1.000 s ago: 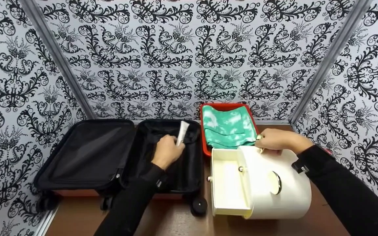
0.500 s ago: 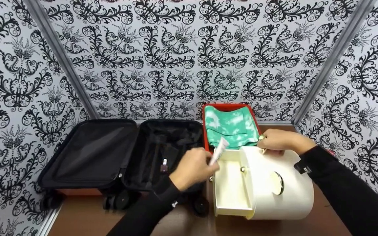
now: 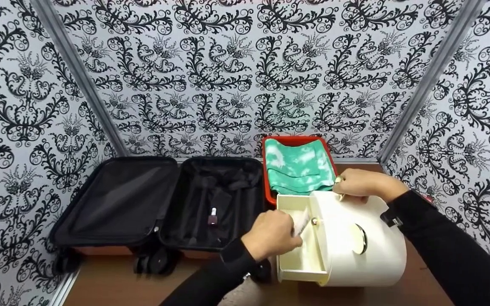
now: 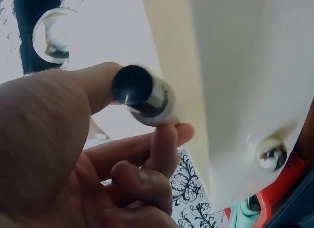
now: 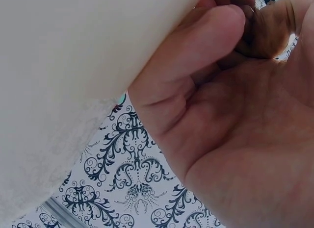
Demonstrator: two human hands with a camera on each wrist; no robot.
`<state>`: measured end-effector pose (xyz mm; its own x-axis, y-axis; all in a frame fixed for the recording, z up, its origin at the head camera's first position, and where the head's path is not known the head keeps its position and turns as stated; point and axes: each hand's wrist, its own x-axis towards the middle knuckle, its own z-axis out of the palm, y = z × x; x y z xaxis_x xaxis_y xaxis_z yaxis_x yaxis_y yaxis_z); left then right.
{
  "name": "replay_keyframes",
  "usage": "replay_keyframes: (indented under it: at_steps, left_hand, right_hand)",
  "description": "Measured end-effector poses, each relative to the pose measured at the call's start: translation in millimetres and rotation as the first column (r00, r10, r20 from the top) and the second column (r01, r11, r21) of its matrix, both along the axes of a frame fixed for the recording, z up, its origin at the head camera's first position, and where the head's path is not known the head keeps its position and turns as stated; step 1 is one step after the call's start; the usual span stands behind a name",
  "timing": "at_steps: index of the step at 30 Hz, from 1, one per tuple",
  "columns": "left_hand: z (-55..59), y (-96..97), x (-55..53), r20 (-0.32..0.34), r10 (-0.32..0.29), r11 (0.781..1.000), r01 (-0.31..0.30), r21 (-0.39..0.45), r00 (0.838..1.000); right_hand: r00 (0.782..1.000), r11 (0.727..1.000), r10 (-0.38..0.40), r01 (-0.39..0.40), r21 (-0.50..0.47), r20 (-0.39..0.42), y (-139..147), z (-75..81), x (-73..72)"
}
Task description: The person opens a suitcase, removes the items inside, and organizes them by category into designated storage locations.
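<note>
My left hand (image 3: 272, 236) pinches a slim white tube (image 3: 300, 223) between thumb and fingers, inside or just over the pulled-out drawer (image 3: 292, 261) of a cream, round-topped box (image 3: 368, 263). Up close in the left wrist view, the tube's dark, shiny cap (image 4: 132, 86) points toward the camera, and the drawer's round knob (image 4: 271, 155) shows at the right. At the far end of the box, my right hand (image 3: 357, 182) has its fingers curled round a gold-coloured handle (image 3: 337, 187). The right wrist view shows part of that handle (image 5: 274, 32) within the fingers.
An open suitcase (image 3: 217, 246) with black lining lies to the left, its lid half (image 3: 117, 204) folded out. Inside it is a small dark bottle (image 3: 213, 217) with a white cap. A red basket (image 3: 266, 187) with folded green-and-white cloth (image 3: 294, 163) stands behind the drawer.
My left hand has carried the tube rightward from over the suitcase and down to the drawer, uncovering the small bottle. My right hand has stayed on the handle.
</note>
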<state>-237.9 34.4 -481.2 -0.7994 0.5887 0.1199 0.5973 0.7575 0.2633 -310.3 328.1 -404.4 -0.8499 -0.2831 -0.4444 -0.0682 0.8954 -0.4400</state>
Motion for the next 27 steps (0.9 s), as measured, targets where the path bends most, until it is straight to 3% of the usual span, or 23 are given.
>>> replay_keyframes:
  at_steps: [7,15,21,27]
  left_hand:
    - [-14.7,21.4,6.1,-0.071,-0.021,0.987,0.009,-0.163,0.997]
    - [-32.3,39.0,5.9,-0.166,0.030,0.962,-0.074,-0.264,0.986]
    - [-39.3,44.4,13.0,-0.344,-0.030,0.951,-0.079,-0.299,0.938]
    - [-43.0,45.7,17.8,-0.417,-0.050,0.946,-0.091,-0.311,0.908]
  right_hand:
    - [1.000,1.000,0.002,-0.002,-0.001,0.002,0,1.0,1.2]
    - [1.000,1.000,0.005,-0.005,-0.001,0.001,-2,2.4,0.9]
    - [1.000,1.000,-0.015,0.015,0.019,-0.017,-1,2.0,0.1]
    - [1.000,0.999,-0.012,0.012,0.029,-0.022,0,0.3,0.2]
